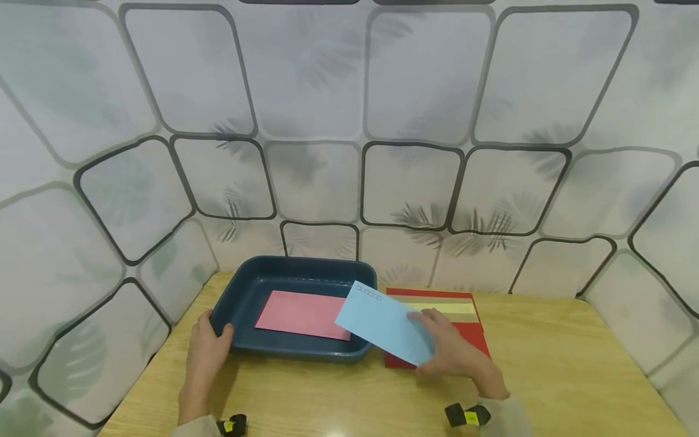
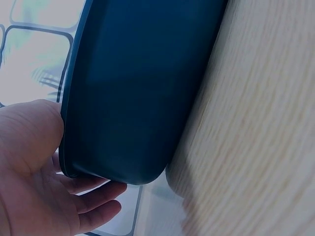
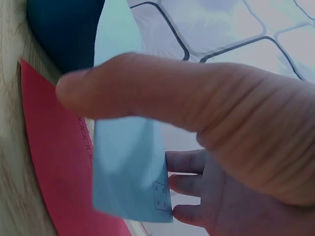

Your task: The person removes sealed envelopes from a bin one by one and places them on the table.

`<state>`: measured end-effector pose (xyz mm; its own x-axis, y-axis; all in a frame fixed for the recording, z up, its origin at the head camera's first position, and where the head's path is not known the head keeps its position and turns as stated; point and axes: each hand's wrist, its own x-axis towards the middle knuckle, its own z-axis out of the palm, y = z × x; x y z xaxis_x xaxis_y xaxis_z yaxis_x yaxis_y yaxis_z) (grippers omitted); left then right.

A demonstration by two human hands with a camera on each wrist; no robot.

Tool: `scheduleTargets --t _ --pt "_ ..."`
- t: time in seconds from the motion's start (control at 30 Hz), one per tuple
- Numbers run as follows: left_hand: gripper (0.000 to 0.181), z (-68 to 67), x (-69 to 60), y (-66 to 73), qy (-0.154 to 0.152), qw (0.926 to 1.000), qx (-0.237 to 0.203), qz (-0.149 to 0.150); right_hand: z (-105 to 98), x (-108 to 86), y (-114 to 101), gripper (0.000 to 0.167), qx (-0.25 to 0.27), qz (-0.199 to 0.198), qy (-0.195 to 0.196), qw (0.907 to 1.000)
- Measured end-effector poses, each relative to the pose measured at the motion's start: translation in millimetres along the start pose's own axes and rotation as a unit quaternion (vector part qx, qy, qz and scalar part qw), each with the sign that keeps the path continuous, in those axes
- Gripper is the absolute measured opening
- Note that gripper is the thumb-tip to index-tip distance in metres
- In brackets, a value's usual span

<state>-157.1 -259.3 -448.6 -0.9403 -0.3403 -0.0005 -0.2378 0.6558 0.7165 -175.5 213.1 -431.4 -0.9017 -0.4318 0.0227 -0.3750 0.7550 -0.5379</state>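
A light blue envelope [image 1: 382,325] is held in my right hand [image 1: 453,349], thumb on its near edge and fingers along the far one. Its left end hangs over the right rim of a dark blue plastic tray [image 1: 300,351]. Inside that tray lies a pink envelope [image 1: 303,312], its right end partly covered by the blue one. My left hand [image 1: 204,352] grips the tray's left edge, with the thumb over the rim. The left wrist view shows its fingers [image 2: 101,196] behind the tray's corner.
Red envelopes [image 1: 472,337] lie in a pile on the wooden table [image 1: 546,358], right of the tray, with a tan and pale yellow piece [image 1: 453,308] among them. A patterned curtain-like backdrop [image 1: 415,182] stands behind and at both sides.
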Motion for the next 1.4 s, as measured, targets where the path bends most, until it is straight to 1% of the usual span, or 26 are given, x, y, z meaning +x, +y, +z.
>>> scheduleTargets --t 0.17,0.43,0.7,0.9,1.1,1.27,1.33,1.4 --pt "0.069 0.1 0.0 0.1 0.003 1.0 -0.003 -0.001 -3.1 -2.8 0.4 0.101 -0.029 -0.001 0.007 0.9995" --pt "0.069 -0.2 -0.2 0.7 -0.002 1.0 -0.007 -0.003 -14.2 -12.9 0.4 0.105 -0.002 0.008 -0.002 1.0" --pt "0.07 -0.5 -0.2 1.9 -0.01 0.9999 -0.01 -0.008 -22.7 -19.9 6.3 0.103 0.005 0.017 -0.008 0.9998" --pt "0.07 -0.4 -0.7 2.1 -0.005 0.9999 -0.009 -0.009 -28.8 -26.5 15.9 0.101 0.002 0.0 -0.007 1.0" --pt "0.07 -1.4 -0.9 2.5 -0.002 0.9999 -0.008 -0.009 -32.7 -31.6 24.5 0.103 0.015 -0.01 -0.008 0.9998" --pt "0.069 -1.3 -1.3 2.8 -0.003 0.9999 -0.01 -0.009 -34.2 -32.0 27.6 0.106 0.015 0.005 -0.018 0.9997" --pt "0.069 -1.5 -1.9 3.6 -0.003 0.9999 -0.011 -0.007 -33.9 -33.0 29.2 0.107 0.012 0.005 -0.015 0.9998" --pt "0.069 -1.9 -2.1 4.2 -0.004 0.9999 -0.011 -0.007 -32.9 -34.8 31.9 0.107 0.007 -0.007 -0.009 0.9999"
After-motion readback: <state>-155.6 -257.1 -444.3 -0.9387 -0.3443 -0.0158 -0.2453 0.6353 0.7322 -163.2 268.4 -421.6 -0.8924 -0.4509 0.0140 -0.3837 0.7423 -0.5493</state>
